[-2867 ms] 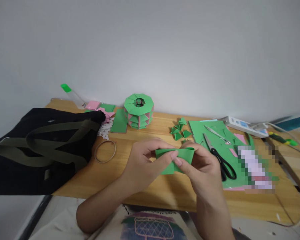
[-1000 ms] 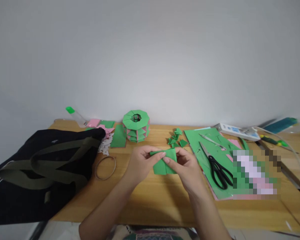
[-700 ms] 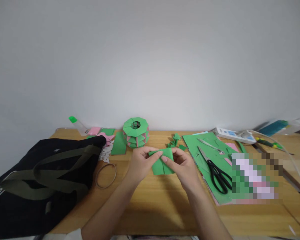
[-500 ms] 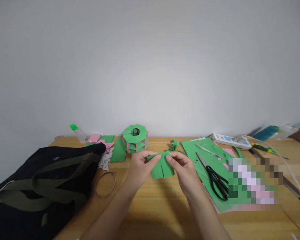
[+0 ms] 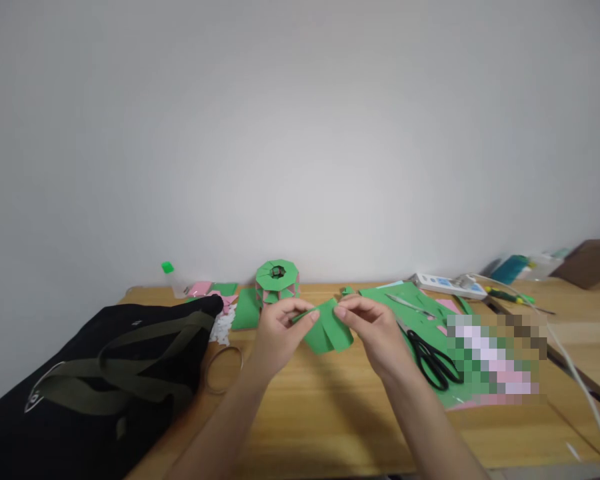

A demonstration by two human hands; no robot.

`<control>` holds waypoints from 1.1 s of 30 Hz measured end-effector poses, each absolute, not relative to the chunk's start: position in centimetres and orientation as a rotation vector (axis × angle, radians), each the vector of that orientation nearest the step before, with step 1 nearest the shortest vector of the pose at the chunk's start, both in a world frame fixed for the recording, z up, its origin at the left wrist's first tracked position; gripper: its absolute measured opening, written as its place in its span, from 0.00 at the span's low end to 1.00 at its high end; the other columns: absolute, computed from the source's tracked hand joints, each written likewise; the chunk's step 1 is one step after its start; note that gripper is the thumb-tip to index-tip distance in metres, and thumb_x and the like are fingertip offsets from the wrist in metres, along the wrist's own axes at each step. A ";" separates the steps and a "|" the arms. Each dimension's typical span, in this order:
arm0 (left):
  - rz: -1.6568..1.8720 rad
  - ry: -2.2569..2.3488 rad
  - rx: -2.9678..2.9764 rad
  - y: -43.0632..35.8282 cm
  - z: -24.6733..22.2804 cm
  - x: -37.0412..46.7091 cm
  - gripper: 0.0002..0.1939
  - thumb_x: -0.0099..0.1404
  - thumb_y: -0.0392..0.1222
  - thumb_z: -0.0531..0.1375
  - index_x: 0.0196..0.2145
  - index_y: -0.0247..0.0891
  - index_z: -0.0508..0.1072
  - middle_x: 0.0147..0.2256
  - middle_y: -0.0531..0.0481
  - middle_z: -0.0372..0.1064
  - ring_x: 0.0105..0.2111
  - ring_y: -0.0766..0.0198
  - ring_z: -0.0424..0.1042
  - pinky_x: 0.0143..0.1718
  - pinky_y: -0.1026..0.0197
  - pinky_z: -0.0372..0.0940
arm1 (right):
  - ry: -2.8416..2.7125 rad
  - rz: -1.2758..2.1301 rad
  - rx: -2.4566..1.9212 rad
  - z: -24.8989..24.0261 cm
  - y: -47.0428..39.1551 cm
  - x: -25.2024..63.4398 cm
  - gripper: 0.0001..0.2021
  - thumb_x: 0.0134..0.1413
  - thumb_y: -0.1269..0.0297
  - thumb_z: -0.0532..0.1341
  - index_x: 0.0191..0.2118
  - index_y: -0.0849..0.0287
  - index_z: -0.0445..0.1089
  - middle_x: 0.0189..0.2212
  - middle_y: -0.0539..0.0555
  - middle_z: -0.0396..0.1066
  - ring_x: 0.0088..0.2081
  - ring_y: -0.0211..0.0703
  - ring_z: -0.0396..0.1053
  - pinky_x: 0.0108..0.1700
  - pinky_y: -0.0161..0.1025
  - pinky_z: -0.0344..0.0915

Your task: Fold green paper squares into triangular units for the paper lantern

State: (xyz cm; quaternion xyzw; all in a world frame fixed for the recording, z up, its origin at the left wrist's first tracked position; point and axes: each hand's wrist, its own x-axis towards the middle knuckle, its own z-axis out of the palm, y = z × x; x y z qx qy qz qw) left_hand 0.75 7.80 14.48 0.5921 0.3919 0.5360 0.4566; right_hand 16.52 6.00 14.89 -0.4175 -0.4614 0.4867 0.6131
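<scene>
A small green paper piece (image 5: 325, 333) is held up over the table between both hands, its lower flaps spread apart along a slit or fold. My left hand (image 5: 283, 330) pinches its upper left edge between thumb and fingers. At the upper right edge, my right hand (image 5: 373, 327) pinches it the same way. Behind my left hand stands a ring-shaped paper model (image 5: 279, 280) with a green many-sided top and green and pink folded sides. To the right of my right hand lie black-handled scissors (image 5: 435, 360), their blades partly hidden by the hand.
At the left a black bag (image 5: 130, 373) covers the table edge, with a brown loop (image 5: 223, 369) beside it. Green paper sheets (image 5: 415, 300), a white power strip (image 5: 450, 285) and a cable (image 5: 575, 360) lie right. A green-capped bottle (image 5: 174, 280) leans at the back left.
The flaps of the green paper have spread and the piece has tilted, with both hands still pinching it. The camera view has shifted slightly, moving the left-side objects rightward.
</scene>
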 end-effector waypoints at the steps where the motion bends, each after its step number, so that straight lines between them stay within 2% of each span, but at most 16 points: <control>1: 1.289 0.938 1.486 7.7 15.0 0.4 0.05 0.51 0.40 0.64 0.24 0.35 0.75 0.24 0.50 0.75 0.26 0.65 0.73 0.29 0.65 0.68 | -1.120 1.119 -0.961 15.4 5.8 16.7 0.10 0.34 0.57 0.72 0.22 0.57 0.76 0.23 0.50 0.73 0.27 0.37 0.67 0.30 0.36 0.64; 3: 1.216 0.889 1.541 7.7 16.2 -0.2 0.04 0.49 0.39 0.65 0.23 0.35 0.75 0.23 0.50 0.74 0.25 0.65 0.73 0.29 0.65 0.69 | -1.236 1.114 -0.964 16.5 5.6 17.0 0.09 0.35 0.59 0.72 0.21 0.58 0.76 0.23 0.51 0.73 0.26 0.37 0.66 0.29 0.36 0.62; 8: 1.080 0.838 1.705 7.8 19.2 -1.1 0.07 0.51 0.39 0.66 0.30 0.35 0.78 0.30 0.47 0.78 0.32 0.63 0.74 0.36 0.63 0.68 | -1.535 0.979 -0.997 19.2 5.2 17.6 0.05 0.40 0.64 0.69 0.22 0.59 0.77 0.22 0.50 0.71 0.26 0.36 0.64 0.30 0.36 0.60; 13: 1.036 0.873 1.867 8.1 20.6 -1.0 0.05 0.54 0.39 0.63 0.27 0.35 0.77 0.28 0.48 0.76 0.29 0.64 0.72 0.31 0.64 0.66 | -1.769 0.736 -0.992 20.8 5.3 17.5 0.05 0.46 0.66 0.65 0.24 0.59 0.76 0.24 0.51 0.72 0.28 0.37 0.66 0.33 0.37 0.62; 19: 1.021 0.866 1.950 9.1 20.5 -0.6 0.05 0.56 0.39 0.62 0.26 0.36 0.76 0.25 0.49 0.74 0.26 0.65 0.70 0.26 0.66 0.63 | -1.845 0.704 -0.949 20.6 6.5 17.8 0.05 0.48 0.67 0.63 0.25 0.58 0.76 0.24 0.51 0.71 0.28 0.38 0.68 0.33 0.36 0.64; 33: 1.235 0.941 2.348 11.7 18.0 -0.8 0.09 0.63 0.36 0.56 0.27 0.37 0.74 0.26 0.50 0.71 0.29 0.63 0.70 0.31 0.64 0.62 | -1.929 0.506 -0.970 19.2 9.5 18.5 0.07 0.45 0.75 0.61 0.24 0.59 0.76 0.22 0.50 0.72 0.27 0.37 0.68 0.31 0.33 0.63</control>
